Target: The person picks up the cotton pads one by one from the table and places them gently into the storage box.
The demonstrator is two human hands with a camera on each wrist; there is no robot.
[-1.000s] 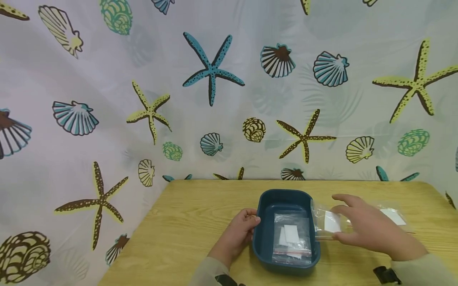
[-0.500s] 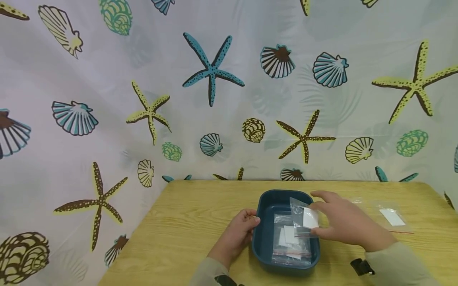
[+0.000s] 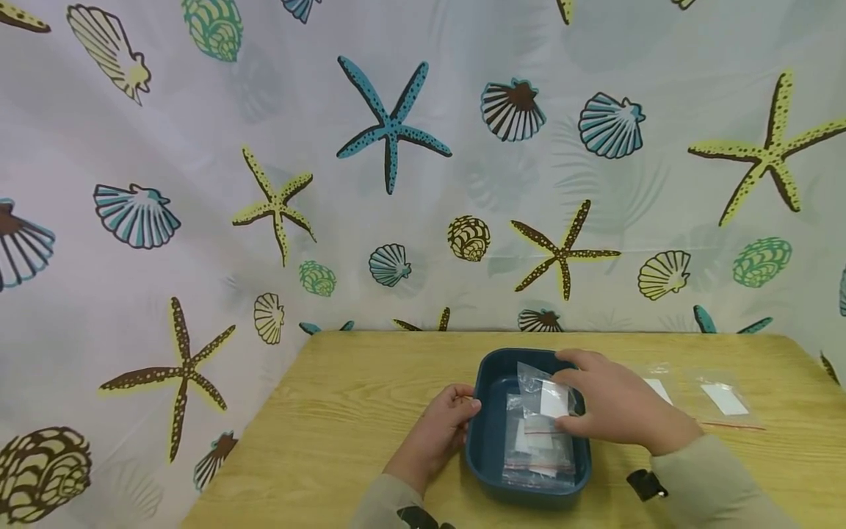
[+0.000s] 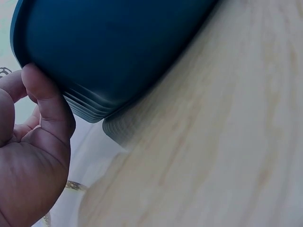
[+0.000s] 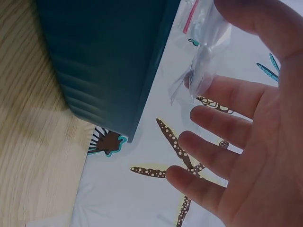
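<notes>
A dark blue plastic bin (image 3: pixel 492 441) stands on the table, its wall (image 4: pixel 118 42) filling the top of the left wrist view. My left hand (image 3: pixel 441 430) pinches the bin's left rim, thumb on the near side. Over the bin's right half, my right hand (image 3: pixel 615 404) pinches a clear zip bag (image 3: pixel 554 399) with a white card in it between thumb and index finger. In the right wrist view the bag (image 5: pixel 206 52) hangs above the rim, the other fingers spread apart. Beneath it, several similar zip bags (image 3: pixel 538 463) lie stacked inside the bin.
To the right of the bin, a zip bag with a white card (image 3: pixel 723 399) lies on the wooden table (image 3: pixel 357 397). Another bag (image 3: pixel 657 386) lies partly hidden behind my right hand. A curtain (image 3: pixel 423 286) with shells and starfish hangs along the table's back edge.
My right hand has moved left with the zip bag, from beside the bin's right rim to over its inside. The left hand has stayed on the rim.
</notes>
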